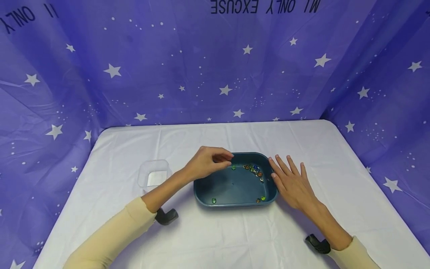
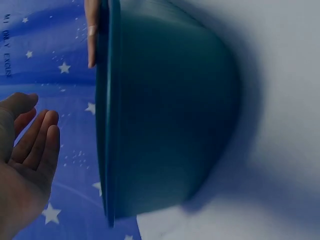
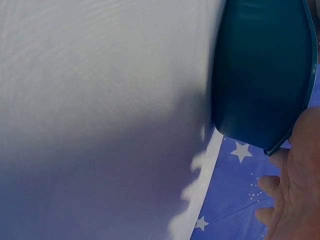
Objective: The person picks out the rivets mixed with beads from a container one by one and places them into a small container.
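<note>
- Two hands are working over a white-clothed table [image 1: 215,239], with a blue starred cloth [image 1: 134,74] hanging behind and at both sides.
- The left hand [image 1: 208,161] is hovering over the near-left rim of the tub [image 1: 235,203], fingers curled with the tips close together; whether they are pinching anything, I cannot tell.
- The right hand [image 1: 290,183] is lying flat just right of the tub, fingers straight and spread, their tips touching its rim.
- The tub is dark teal, rectangular with rounded corners, sitting between the two hands.
- Small coloured beads [image 1: 254,170] are lying inside, mostly clustered just beyond the left fingertips.
- A clear box [image 1: 153,175] is standing left of the left wrist.
</note>
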Demonstrator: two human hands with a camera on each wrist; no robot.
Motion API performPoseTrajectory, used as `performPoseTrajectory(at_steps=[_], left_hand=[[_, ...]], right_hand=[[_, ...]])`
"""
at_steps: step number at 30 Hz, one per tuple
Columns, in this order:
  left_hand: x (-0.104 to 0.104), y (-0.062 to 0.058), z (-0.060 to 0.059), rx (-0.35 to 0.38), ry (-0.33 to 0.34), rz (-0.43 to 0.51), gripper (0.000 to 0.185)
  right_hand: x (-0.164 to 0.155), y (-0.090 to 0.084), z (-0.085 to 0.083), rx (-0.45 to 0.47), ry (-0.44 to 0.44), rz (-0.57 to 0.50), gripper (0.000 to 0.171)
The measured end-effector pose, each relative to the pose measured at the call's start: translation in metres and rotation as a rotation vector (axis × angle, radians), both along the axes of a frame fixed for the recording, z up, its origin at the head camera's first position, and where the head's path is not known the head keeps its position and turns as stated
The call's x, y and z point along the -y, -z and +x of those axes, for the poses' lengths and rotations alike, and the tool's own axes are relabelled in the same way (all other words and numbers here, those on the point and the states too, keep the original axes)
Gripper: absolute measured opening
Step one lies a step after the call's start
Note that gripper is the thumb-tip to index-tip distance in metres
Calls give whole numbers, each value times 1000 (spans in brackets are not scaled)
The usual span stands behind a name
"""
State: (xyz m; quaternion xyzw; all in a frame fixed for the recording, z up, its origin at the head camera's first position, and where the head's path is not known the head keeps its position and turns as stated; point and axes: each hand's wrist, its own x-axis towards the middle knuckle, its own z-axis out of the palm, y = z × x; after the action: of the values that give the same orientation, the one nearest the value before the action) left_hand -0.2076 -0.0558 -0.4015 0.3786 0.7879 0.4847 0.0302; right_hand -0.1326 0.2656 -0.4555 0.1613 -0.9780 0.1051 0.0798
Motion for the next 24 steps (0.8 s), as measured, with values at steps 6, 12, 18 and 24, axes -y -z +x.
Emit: performPoseTrajectory(at_steps=[6, 12, 18, 24], left_hand=[[-28, 1, -11, 51, 54, -6, 22], [-49, -5, -21, 62, 92, -32, 23], [-69, -4, -29, 53, 122, -72, 25], [-83, 4, -31, 51, 171, -162, 28]], right_hand=[[0, 1, 0, 8, 1, -5, 52], [-1, 0, 0, 22, 11, 16, 53], [-1, 0, 0, 30, 14, 13, 53], [-1, 0, -1, 27, 11, 19, 53]])
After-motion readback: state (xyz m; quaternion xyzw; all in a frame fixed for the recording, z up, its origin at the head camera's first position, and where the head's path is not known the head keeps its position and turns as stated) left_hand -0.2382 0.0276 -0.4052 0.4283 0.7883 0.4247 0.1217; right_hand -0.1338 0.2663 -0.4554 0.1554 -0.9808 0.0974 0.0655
